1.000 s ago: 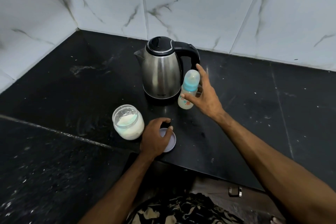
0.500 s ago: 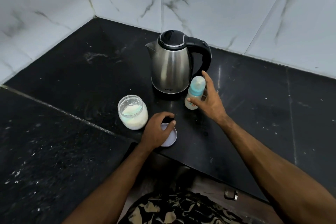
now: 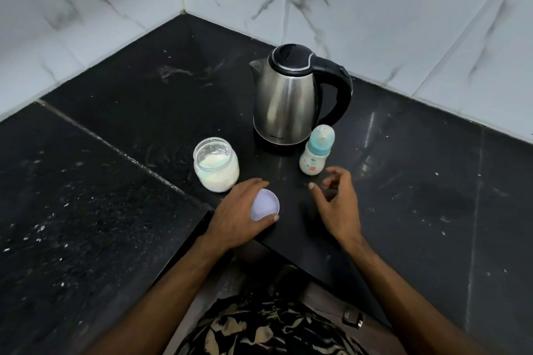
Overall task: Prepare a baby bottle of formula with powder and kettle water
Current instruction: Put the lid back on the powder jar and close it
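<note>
Nearest, patterned dark-and-cream clothing at the bottom edge, both bare forearms reaching forward from it over the black bench. Left hand curled round a pale lilac lid, thumb under its near rim, fingers over the far rim, lid tilted with its hollow side facing up. Right hand just beside the left hand, gripping nothing, fingers loosely curled and spread above the bench. Just beyond the left hand's fingertips, open glass jar of white powder, upright, no lid on. Just beyond the right hand's fingers and apart from them, baby bottle upright, clear cap over a teal collar, printed pale body. Beyond both hands, between and behind jar and bottle, steel kettle, black lid closed, spout to the left, black handle to the right, close behind the bottle. Farthest, white marbled wall tiles meeting in a corner.
</note>
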The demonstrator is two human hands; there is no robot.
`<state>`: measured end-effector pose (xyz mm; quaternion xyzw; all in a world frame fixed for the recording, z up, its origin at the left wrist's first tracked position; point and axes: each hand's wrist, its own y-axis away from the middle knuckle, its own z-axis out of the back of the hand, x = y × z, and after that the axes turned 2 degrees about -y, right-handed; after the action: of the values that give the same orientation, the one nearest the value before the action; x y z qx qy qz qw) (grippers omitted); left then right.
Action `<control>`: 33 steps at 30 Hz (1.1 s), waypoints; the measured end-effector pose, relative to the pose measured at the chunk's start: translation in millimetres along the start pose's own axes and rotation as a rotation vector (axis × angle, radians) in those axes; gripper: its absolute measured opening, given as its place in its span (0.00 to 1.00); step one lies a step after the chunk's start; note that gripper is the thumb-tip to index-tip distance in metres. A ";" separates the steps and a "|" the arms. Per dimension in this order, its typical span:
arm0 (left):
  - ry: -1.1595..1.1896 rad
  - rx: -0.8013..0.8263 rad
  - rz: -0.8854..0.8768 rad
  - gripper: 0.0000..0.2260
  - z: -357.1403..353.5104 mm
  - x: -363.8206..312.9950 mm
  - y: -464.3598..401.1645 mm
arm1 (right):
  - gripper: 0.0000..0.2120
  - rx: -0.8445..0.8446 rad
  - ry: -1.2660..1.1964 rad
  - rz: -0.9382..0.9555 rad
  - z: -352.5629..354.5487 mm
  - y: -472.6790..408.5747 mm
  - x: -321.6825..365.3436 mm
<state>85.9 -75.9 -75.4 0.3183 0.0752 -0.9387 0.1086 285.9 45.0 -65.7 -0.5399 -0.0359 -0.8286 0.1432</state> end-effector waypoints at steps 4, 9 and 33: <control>-0.086 0.028 -0.056 0.38 -1.7 -0.4 7.8 | 0.18 0.138 0.014 0.036 -10.1 12.9 2.7; 0.135 -0.045 0.061 0.35 -3.8 -8.8 6.4 | 0.21 0.292 -0.003 0.110 -16.9 16.1 13.4; 0.918 -0.320 0.517 0.05 52.7 23.5 43.7 | 0.38 0.682 0.160 0.524 -56.3 -50.3 114.2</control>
<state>48.1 -132.9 -51.6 0.6826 0.1758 -0.6232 0.3387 179.3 58.3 19.2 -0.3870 -0.1578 -0.7442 0.5211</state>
